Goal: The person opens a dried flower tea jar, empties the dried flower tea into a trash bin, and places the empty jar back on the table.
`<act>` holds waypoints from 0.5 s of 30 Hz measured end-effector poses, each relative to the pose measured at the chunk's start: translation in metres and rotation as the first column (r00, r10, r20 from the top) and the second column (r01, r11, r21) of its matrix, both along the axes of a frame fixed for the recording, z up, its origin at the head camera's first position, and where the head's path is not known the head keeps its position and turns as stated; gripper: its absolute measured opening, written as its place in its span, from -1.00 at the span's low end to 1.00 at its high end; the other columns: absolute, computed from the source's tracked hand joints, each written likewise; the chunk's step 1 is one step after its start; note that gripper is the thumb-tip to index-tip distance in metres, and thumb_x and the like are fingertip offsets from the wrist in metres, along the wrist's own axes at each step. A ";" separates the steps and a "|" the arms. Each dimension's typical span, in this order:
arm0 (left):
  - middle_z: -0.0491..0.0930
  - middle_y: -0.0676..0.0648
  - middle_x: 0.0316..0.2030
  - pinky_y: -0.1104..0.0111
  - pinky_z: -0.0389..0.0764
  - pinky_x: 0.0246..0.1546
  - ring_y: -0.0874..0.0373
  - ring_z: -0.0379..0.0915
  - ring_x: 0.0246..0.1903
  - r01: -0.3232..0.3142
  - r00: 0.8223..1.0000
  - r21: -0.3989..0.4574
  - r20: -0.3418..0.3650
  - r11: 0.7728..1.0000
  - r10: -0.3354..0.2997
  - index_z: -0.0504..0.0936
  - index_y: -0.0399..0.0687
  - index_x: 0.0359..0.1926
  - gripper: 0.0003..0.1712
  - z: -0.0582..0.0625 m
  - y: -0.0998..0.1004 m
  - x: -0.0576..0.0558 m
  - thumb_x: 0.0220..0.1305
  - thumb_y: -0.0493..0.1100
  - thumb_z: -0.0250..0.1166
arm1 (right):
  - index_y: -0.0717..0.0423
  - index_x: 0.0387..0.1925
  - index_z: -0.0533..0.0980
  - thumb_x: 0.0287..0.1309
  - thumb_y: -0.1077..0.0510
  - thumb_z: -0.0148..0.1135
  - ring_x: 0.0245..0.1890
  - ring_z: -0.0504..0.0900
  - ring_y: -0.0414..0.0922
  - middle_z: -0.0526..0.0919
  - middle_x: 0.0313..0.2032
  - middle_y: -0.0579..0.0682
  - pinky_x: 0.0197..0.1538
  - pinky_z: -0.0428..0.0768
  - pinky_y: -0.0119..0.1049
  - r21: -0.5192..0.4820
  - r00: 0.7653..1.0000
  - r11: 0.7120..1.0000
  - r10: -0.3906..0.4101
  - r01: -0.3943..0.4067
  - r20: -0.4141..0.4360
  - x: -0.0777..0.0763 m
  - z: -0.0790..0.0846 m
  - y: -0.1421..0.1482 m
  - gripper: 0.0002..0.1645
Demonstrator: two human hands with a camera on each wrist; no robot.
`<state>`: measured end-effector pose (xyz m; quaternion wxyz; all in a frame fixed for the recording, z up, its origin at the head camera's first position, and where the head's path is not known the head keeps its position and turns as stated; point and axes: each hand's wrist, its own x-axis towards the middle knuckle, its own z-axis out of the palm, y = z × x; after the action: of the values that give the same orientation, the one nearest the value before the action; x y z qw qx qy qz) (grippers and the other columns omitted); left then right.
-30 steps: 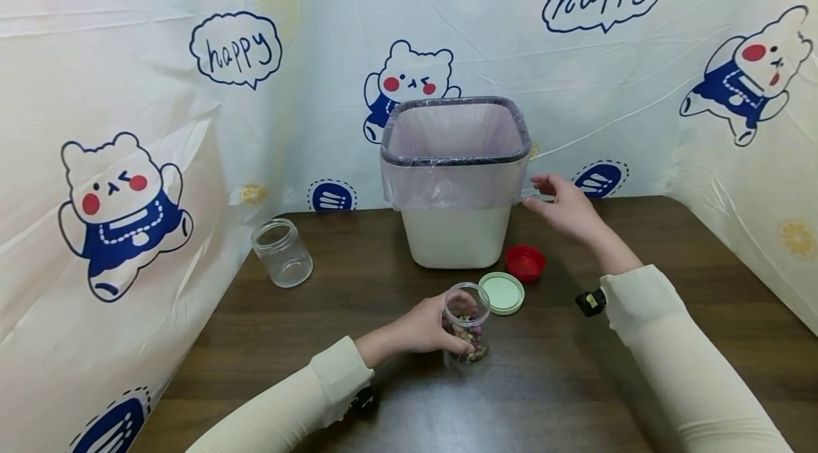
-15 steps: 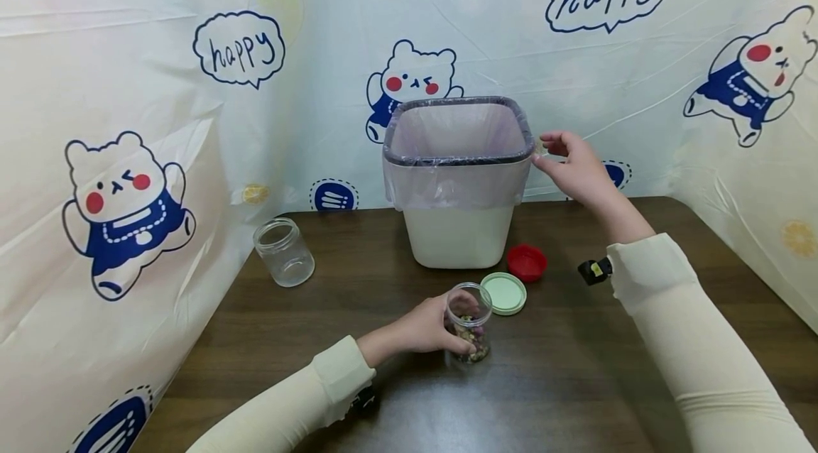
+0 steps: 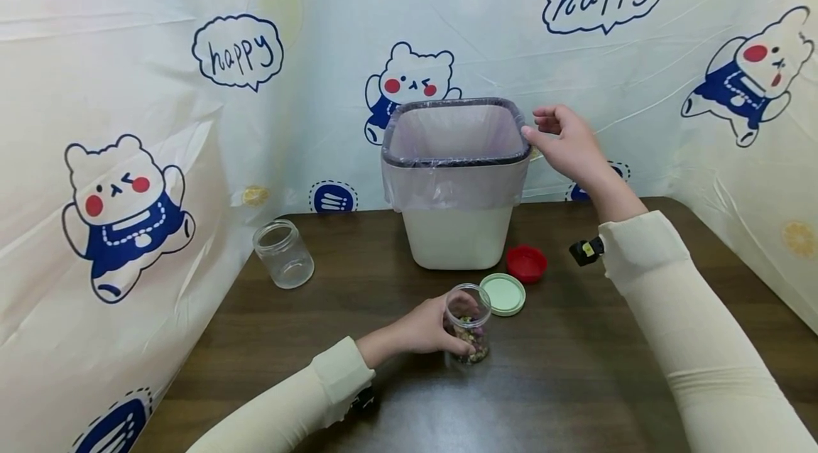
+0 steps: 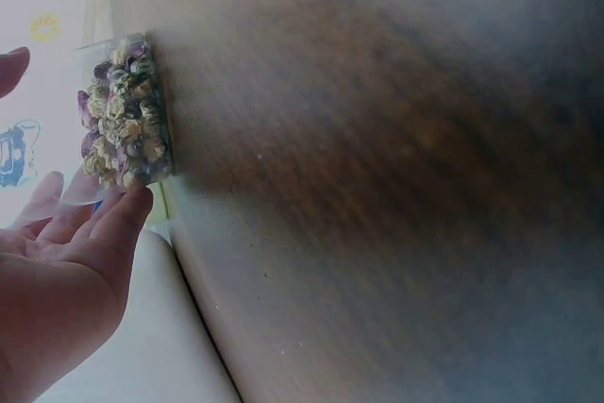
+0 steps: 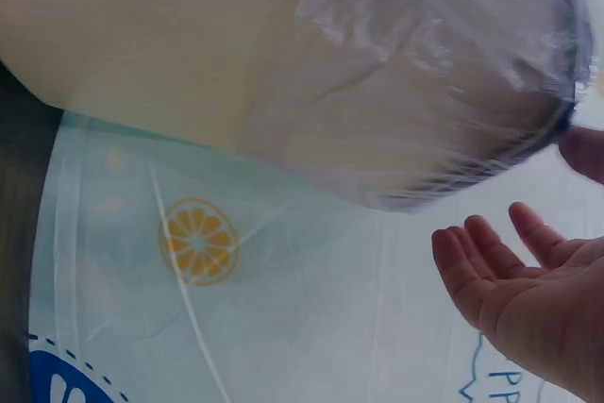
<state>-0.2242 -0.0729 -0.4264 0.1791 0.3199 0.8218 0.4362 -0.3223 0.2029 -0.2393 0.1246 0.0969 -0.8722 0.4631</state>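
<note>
My left hand holds a clear jar upright on the table, thumb and fingers round its sides. Dried flower buds, cream and purple, fill its lower part, and its top is uncovered. My right hand is at the right rim of a white bin lined with a clear plastic bag. Its fingers are loosely bent with nothing between them. The thumb is at the dark rim; whether it touches I cannot tell. Beside the jar lies a pale green lid.
A red lid lies at the foot of the bin, beside the green one. On the left of the brown table, near its edge, stands a second clear jar without a lid. A printed curtain hangs behind and at both sides.
My right hand has risen along the right side of the bin, from below the rim up to rim height, and come closer to it. The left hand and its jar have stayed put.
</note>
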 end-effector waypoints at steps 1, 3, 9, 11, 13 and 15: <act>0.57 0.11 0.04 0.43 0.45 -0.03 0.28 0.45 0.05 0.000 1.000 0.002 0.003 1.000 0.000 0.45 0.01 0.11 -0.35 0.000 0.000 0.000 -0.01 -0.17 0.54 | 0.17 0.37 0.23 0.33 -0.20 0.08 0.31 0.29 0.08 0.34 0.30 0.18 0.26 0.32 0.05 -0.005 1.000 1.000 0.003 -0.003 0.000 -0.002 0.000 -0.001 -0.23; 0.57 0.13 0.04 0.43 0.45 -0.03 0.28 0.44 0.06 0.001 1.000 0.002 0.004 1.000 -0.001 0.45 0.01 0.11 -0.35 -0.001 -0.001 0.000 -0.01 -0.17 0.54 | 0.19 0.38 0.21 0.33 -0.19 0.09 0.31 0.28 0.08 0.32 0.31 0.18 0.27 0.30 0.03 -0.033 1.000 0.999 0.020 -0.020 0.003 -0.007 -0.002 -0.004 -0.22; 0.56 0.20 0.02 0.43 0.45 -0.02 0.27 0.44 0.08 0.007 1.000 0.009 0.004 1.000 -0.007 0.45 0.01 0.12 -0.35 -0.002 -0.001 -0.001 -0.01 -0.18 0.54 | 0.20 0.42 0.14 0.36 -0.12 0.09 0.36 0.22 0.06 0.25 0.37 0.18 0.33 0.23 -0.03 -0.138 0.997 0.989 0.068 -0.062 0.043 -0.018 -0.006 -0.008 -0.22; 0.56 0.20 0.02 0.44 0.45 -0.01 0.28 0.44 0.08 0.008 1.000 0.009 0.001 1.000 -0.008 0.45 0.01 0.11 -0.35 -0.002 -0.001 -0.001 -0.01 -0.18 0.54 | 0.20 0.44 0.12 0.37 -0.09 0.09 0.37 0.20 0.04 0.23 0.38 0.17 0.34 0.21 -0.05 -0.170 0.995 0.983 0.084 -0.073 0.055 -0.021 -0.007 -0.008 -0.22; 0.56 0.20 0.02 0.44 0.45 0.00 0.28 0.43 0.08 0.009 1.000 0.010 -0.001 1.000 -0.009 0.45 0.01 0.11 -0.35 -0.003 -0.001 -0.002 -0.01 -0.18 0.54 | 0.20 0.44 0.12 0.38 -0.07 0.08 0.38 0.20 0.03 0.22 0.39 0.17 0.35 0.21 -0.07 -0.200 0.993 0.976 0.095 -0.081 0.064 -0.025 -0.009 -0.009 -0.23; 0.56 0.20 0.02 0.44 0.45 0.00 0.29 0.43 0.09 0.010 1.000 0.010 -0.002 1.000 -0.010 0.45 0.01 0.11 -0.35 -0.003 -0.001 -0.002 -0.01 -0.18 0.54 | 0.21 0.45 0.11 0.39 -0.04 0.06 0.38 0.18 0.01 0.20 0.40 0.16 0.36 0.20 -0.11 -0.230 0.992 0.969 0.106 -0.086 0.072 -0.029 -0.010 -0.010 -0.24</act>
<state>-0.2261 -0.0736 -0.4296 0.1786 0.3253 0.8181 0.4393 -0.3511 0.1926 -0.2494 0.0754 0.1046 -0.8124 0.5687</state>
